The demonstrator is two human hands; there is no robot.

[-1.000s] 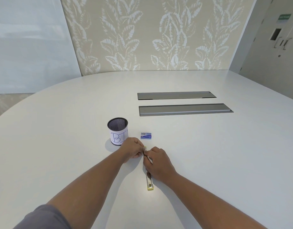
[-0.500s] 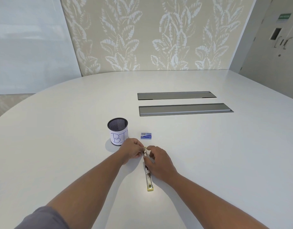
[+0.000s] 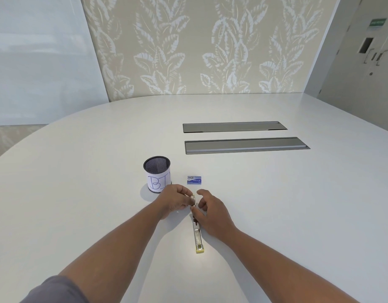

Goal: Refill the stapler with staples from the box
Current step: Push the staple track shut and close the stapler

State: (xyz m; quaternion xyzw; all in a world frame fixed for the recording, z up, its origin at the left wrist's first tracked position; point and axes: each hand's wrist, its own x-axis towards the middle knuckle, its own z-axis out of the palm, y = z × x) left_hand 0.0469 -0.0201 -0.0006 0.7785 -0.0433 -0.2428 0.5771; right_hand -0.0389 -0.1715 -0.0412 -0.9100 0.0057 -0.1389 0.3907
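The stapler (image 3: pixel 197 232) lies lengthwise toward the person; left hand (image 3: pixel 175 201) pinches its far end, right hand (image 3: pixel 210 212) loose beside it, staple box (image 3: pixel 194 180) just beyond both

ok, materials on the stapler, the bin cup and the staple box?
Stapler: looks like bare metal, shiny with a bright glint; yellowish end piece, probably plastic.
Bin cup: dark wire mesh, weave visible inside the rim; white paper label wrapped round it, hand-lettered.
Staple box: likely printed cardboard, blue and white, matte; too small to be sure.
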